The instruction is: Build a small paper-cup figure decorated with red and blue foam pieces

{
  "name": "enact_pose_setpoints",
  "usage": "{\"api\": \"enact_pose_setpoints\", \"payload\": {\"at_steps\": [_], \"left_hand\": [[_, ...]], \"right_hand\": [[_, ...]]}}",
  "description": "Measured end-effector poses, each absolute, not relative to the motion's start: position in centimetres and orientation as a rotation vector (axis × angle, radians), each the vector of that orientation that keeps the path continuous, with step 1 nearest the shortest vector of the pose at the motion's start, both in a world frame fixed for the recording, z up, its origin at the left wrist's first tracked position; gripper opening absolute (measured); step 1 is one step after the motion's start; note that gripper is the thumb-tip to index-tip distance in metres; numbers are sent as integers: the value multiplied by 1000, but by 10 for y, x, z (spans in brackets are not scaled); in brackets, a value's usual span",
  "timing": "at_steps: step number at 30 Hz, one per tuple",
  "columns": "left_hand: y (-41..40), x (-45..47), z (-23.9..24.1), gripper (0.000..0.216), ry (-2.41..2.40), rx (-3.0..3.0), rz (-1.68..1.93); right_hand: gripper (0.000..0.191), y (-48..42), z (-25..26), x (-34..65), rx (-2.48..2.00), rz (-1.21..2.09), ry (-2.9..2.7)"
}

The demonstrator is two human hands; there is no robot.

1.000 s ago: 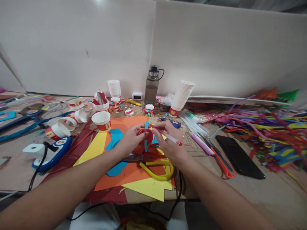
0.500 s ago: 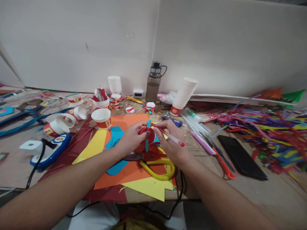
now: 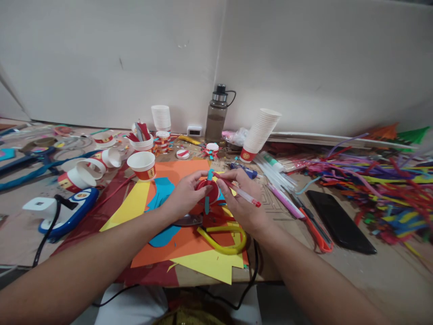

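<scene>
My left hand is closed around a small red paper cup that lies on its side above the orange paper. A teal paper strip runs down over the cup's bottom. My right hand pinches a red-tipped pen and touches its tip to the strip at the cup's top edge. Yellow-handled scissors lie just below both hands.
Sheets of yellow, blue and orange paper cover the table's middle. Paper cups stand to the left, a tall cup stack and a water bottle at the back. A black phone, an orange cutter and pipe cleaners lie to the right.
Both hands stay on the cup with only slight shifts. The view has drifted a little, so the table's things sit slightly lower and to the left.
</scene>
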State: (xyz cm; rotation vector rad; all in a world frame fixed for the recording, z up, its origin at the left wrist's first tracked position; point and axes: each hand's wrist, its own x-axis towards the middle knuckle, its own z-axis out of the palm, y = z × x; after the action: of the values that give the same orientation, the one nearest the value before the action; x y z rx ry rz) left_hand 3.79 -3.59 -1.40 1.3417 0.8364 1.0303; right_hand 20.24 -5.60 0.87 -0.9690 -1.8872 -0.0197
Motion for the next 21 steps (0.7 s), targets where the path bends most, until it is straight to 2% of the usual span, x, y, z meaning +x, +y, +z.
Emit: {"api": "enact_pose_setpoints", "payload": {"at_steps": [21], "left_hand": [[-36, 39, -10, 45, 842, 1287, 1059]], "right_hand": [[9, -56, 4, 204, -957, 66, -1906]]}}
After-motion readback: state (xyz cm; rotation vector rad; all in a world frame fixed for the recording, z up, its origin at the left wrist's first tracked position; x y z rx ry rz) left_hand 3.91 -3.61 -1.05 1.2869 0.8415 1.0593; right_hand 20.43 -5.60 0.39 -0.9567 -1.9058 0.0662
